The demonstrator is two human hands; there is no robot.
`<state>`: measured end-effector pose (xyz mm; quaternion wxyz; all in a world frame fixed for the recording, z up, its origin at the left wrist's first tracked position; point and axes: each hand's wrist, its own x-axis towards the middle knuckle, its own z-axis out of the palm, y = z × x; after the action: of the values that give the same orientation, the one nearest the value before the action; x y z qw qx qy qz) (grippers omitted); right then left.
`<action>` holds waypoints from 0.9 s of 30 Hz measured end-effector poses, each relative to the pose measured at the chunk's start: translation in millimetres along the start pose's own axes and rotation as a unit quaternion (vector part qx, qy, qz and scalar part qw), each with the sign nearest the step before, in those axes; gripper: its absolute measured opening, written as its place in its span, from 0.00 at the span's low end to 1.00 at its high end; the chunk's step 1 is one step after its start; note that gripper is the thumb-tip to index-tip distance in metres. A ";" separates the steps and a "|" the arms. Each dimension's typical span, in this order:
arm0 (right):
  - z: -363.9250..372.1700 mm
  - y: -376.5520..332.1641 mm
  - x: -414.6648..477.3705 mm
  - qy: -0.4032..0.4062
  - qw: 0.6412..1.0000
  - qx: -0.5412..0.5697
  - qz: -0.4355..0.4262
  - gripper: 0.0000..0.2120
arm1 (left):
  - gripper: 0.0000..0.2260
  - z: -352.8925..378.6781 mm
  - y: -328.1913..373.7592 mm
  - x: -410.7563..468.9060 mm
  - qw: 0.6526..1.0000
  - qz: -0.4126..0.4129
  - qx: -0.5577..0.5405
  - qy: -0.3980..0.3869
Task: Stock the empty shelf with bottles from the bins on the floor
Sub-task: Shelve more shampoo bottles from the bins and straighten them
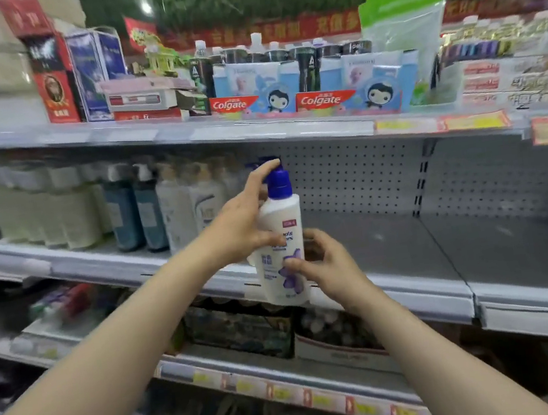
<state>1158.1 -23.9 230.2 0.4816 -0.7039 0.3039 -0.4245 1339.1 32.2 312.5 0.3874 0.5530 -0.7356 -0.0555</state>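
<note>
The middle shelf (391,244) lies bare from centre toward 3 o'clock, likely the gap to fill. At 9 o'clock stocked bottles stand in a row, two teal ones (135,214) plain, the pale ones too blurred to count. One white bottle (283,213) hangs upright at centre before the shelf edge, probably to go in label-out. The left hand (240,225) wraps its upper body, forefinger on the pump, and the right hand (327,262) pinches its lower half.

Bare forearms (110,348); bare left hand (240,227) and right hand (330,269); nails (291,264) seem short, though blurred.
</note>
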 end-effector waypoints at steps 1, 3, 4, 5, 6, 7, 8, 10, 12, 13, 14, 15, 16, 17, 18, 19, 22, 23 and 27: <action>6.5 1.5 9.9 -0.002 1.000 0.002 -0.004 0.24 | 0.54 -3.5 -9.9 5.2 1.000 0.005 0.016 -0.005; 16.9 6.2 26.3 -0.004 1.000 0.002 -0.012 0.24 | 0.57 -7.4 -27.3 14.7 0.999 0.020 0.043 -0.006; 21.4 8.6 33.1 0.000 1.000 0.001 -0.014 0.24 | 0.57 -8.4 -34.9 18.9 0.998 0.027 0.050 -0.004; 25.3 10.8 39.5 0.006 1.000 -0.002 -0.015 0.24 | 0.57 -9.4 -41.9 22.7 0.998 0.035 0.053 0.000; 28.6 12.5 45.7 0.011 1.000 -0.005 -0.015 0.23 | 0.57 -10.3 -48.5 26.8 0.998 0.044 0.054 0.003; 31.5 13.7 51.8 0.014 1.000 -0.008 -0.015 0.23 | 0.56 -11.4 -54.0 30.9 0.997 0.052 0.051 0.006; 33.8 14.5 57.8 0.018 1.000 -0.011 -0.015 0.22 | 0.56 -12.9 -58.8 35.1 0.997 0.058 0.047 0.007; 36.9 15.6 68.7 0.028 0.999 -0.021 -0.012 0.22 | 0.54 -15.8 -66.5 43.2 0.997 0.063 0.042 0.008; 38.8 16.9 77.1 0.044 0.998 -0.041 -0.008 0.23 | 0.53 -16.7 -73.3 50.6 0.997 0.063 0.041 0.008; 39.5 17.8 80.2 0.051 0.997 -0.054 -0.009 0.24 | 0.52 -16.5 -76.7 53.7 0.997 0.063 0.042 0.008; 40.0 19.0 82.6 0.057 0.996 -0.071 -0.012 0.25 | 0.51 -15.5 -80.3 56.6 0.997 0.063 0.044 0.007; 40.4 20.4 84.5 0.064 0.994 -0.088 -0.015 0.25 | 0.49 -14.5 -83.6 58.9 0.997 0.064 0.048 0.005; 40.8 22.1 85.5 0.068 0.993 -0.100 -0.017 0.25 | 0.47 -12.6 -87.1 60.8 0.997 0.064 0.052 0.002; 41.4 24.4 86.2 0.071 0.992 -0.106 -0.017 0.24 | 0.45 -10.4 -90.9 62.3 0.996 0.065 0.057 -0.003; 42.3 27.1 86.5 0.073 0.991 -0.108 -0.017 0.24 | 0.44 -7.7 -94.9 63.4 0.996 0.065 0.063 -0.008; 43.5 29.6 86.9 0.075 0.991 -0.110 -0.014 0.24 | 0.44 -5.0 -98.6 64.3 0.996 0.063 0.069 -0.012; 47.2 34.9 89.1 0.083 0.989 -0.126 -0.008 0.29 | 0.46 -0.8 -107.0 66.0 0.996 0.055 0.071 -0.012; 48.1 36.0 90.7 0.085 0.986 -0.142 -0.007 0.31 | 0.46 -1.0 -108.9 67.2 0.996 0.051 0.070 -0.011; 49.9 41.2 98.5 0.092 0.980 -0.175 -0.006 0.36 | 0.45 -1.8 -112.8 72.3 0.994 0.043 0.095 -0.015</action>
<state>1246.6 -99.8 213.0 0.3186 -0.7371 0.4122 -0.4304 1420.8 -72.2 292.9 0.3240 0.5546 -0.7661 0.0231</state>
